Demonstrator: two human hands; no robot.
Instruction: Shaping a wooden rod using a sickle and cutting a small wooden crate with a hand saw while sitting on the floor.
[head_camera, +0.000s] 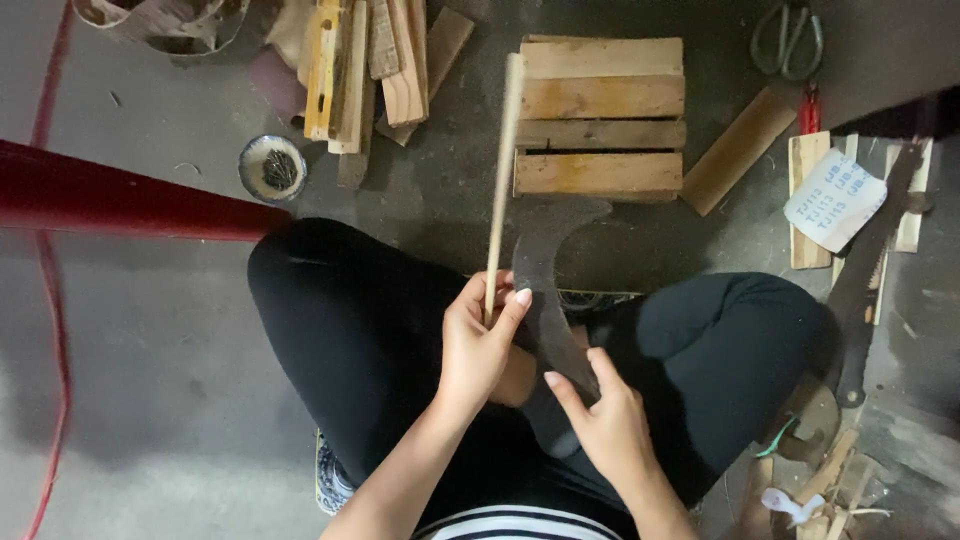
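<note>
Gripping: thin wooden stick (503, 170) is clasped upright by left hand (478, 345) | curved dark blade (545, 290) is clamped by right hand (605, 420), above lap.

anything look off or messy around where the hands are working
Nothing looks damaged. The left hand holds a thin wooden stick upright against a curved dark blade gripped by the right hand. Wood offcuts lie loosely heaped on the floor, and a handsaw rests askew across boards.

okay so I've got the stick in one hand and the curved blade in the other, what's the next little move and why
Probably slide the blade edge onto the stick just above your left hand. The right hand grips the blade low, and its edge sits beside the stick; whether they touch is unclear.
</note>
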